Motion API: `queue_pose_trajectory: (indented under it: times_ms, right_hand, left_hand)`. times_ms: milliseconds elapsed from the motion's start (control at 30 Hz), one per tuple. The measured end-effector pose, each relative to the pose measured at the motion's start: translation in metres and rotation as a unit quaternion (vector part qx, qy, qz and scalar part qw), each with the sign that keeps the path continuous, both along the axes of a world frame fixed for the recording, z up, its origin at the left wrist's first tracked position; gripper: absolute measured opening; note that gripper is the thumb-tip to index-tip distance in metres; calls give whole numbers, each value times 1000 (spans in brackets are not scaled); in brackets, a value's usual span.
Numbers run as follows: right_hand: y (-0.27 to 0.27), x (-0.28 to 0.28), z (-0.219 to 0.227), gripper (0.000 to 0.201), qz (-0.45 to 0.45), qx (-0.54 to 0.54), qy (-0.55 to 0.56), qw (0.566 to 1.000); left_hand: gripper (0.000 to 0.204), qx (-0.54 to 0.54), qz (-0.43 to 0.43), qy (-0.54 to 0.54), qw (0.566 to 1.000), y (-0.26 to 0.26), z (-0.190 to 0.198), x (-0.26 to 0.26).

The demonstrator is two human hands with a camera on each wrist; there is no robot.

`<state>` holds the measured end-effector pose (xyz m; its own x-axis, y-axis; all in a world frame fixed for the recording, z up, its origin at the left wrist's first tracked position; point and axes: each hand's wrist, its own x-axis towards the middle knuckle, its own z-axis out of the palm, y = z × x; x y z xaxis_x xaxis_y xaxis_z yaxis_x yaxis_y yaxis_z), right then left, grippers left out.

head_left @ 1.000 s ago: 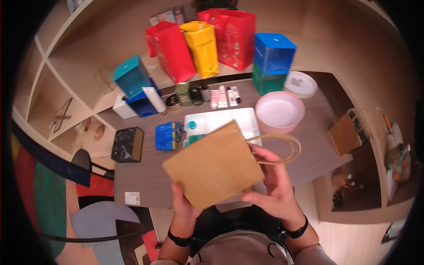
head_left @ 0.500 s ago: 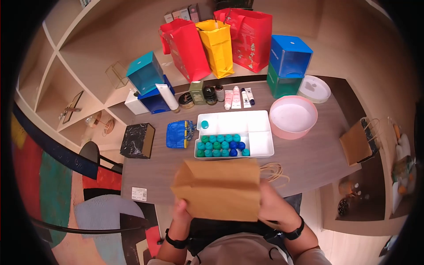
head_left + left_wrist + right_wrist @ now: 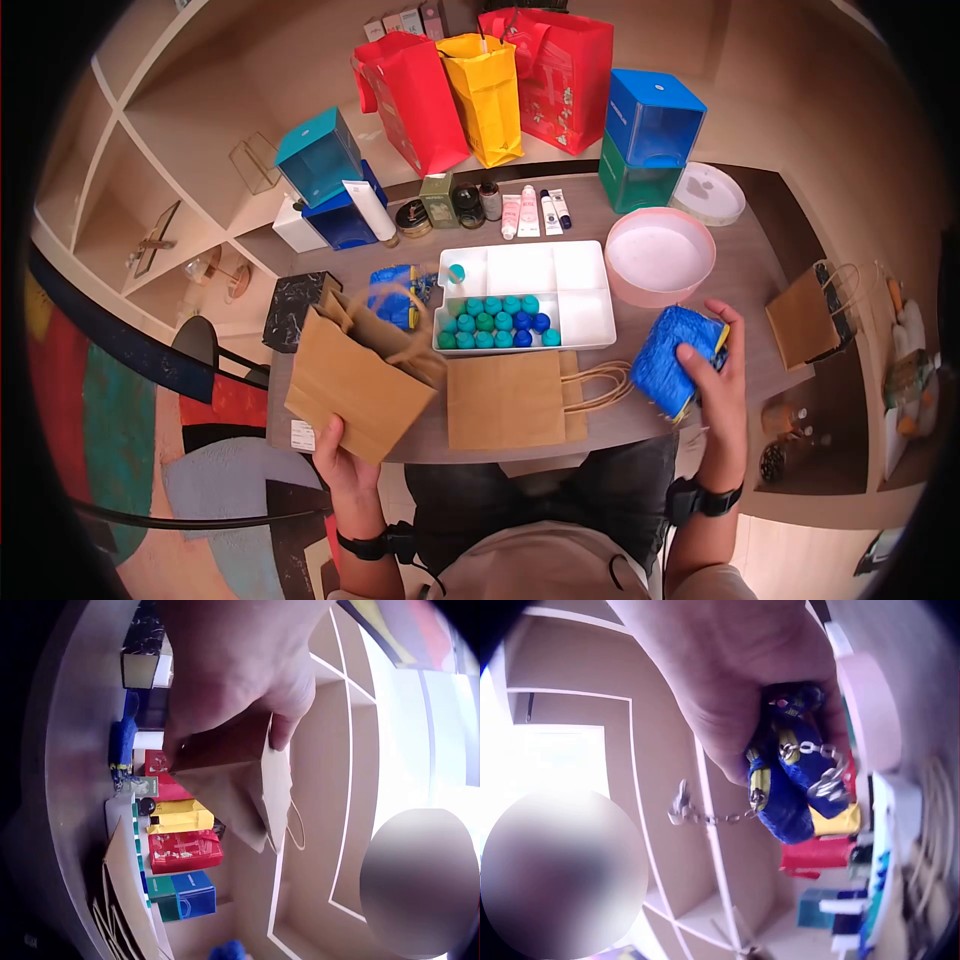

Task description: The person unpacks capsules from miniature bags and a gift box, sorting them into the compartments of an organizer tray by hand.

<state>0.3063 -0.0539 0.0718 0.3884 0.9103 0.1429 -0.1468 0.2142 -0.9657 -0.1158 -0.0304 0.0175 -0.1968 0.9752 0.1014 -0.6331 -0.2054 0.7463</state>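
My left hand (image 3: 350, 475) grips a brown paper bag (image 3: 350, 385) by its base, thumb on the front. The bag is tilted above the table's left part, mouth upward, with looped handles at the top. On the right, my right hand (image 3: 720, 385) pinches a blue fuzzy pouch (image 3: 672, 358) with yellow trim in the air. In the right wrist view, two blue yellow-trimmed parts (image 3: 787, 817) with metal chains (image 3: 810, 748) hang from the fingers. A second paper bag (image 3: 505, 400) lies flat at the table's front.
Behind the flat bag sits a white divided tray (image 3: 520, 265) with several teal, green and blue round-topped pieces. Another blue pouch (image 3: 388, 300) lies left of it, partly hidden by the raised bag. A pink round box (image 3: 660, 255) stands right; red bags (image 3: 415, 105) stand behind.
My left hand has carried the paper bag left and turned it. My right hand has let go of the bag and now holds the blue pouch at the right. The flat paper bag has come into view.
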Motion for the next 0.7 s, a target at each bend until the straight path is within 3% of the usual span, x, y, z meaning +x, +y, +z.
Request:
queue_pose_trajectory:
  times_ms: [67,100,167,233,267,300,333,400,433,500,533,633,667,700]
  right_hand:
    - [4,27,-15,73,-37,-148,-119,981]
    - [6,40,-26,73,-36,-150,-119,981]
    - [14,49,-40,73,-80,-124,-307,940]
    - [13,41,-29,68,-74,-131,-291,945]
    - [15,35,-24,62,-151,-53,-450,879]
    - [16,31,-17,57,-225,29,-588,776]
    - [14,10,-1,37,-224,47,-516,825]
    - [-1,-23,13,19,-86,54,-413,905]
    - [-6,-44,16,10,23,55,-331,942]
    - [-10,-73,16,32,267,86,-293,914]
    - [-11,-94,18,46,320,89,-251,909]
    - [-5,-130,13,50,332,77,-257,904]
    - [-3,-135,8,49,317,95,-298,895]
    - [-1,-136,4,47,304,114,-338,883]
  left_hand:
    - [72,-13,-17,-26,999,2,-16,-2]
    - [68,-22,-32,-49,998,0,-19,-4]
    - [70,-41,-44,-42,997,2,-13,9]
    - [73,-54,-45,-32,997,6,-4,27]
    - [81,-40,-37,-14,998,8,0,39]
    - [89,-27,-30,3,999,11,4,49]
    - [89,-24,-21,7,999,13,10,58]
    - [116,-4,-38,-10,999,14,21,76]
    - [116,-3,-38,-6,999,13,20,82]
    - [129,31,-31,14,999,12,17,96]
    - [131,37,-37,16,998,8,25,107]
    - [133,86,-113,37,989,0,20,113]
    - [120,89,-109,19,990,-1,24,114]
    - [120,88,-112,18,990,0,19,106]
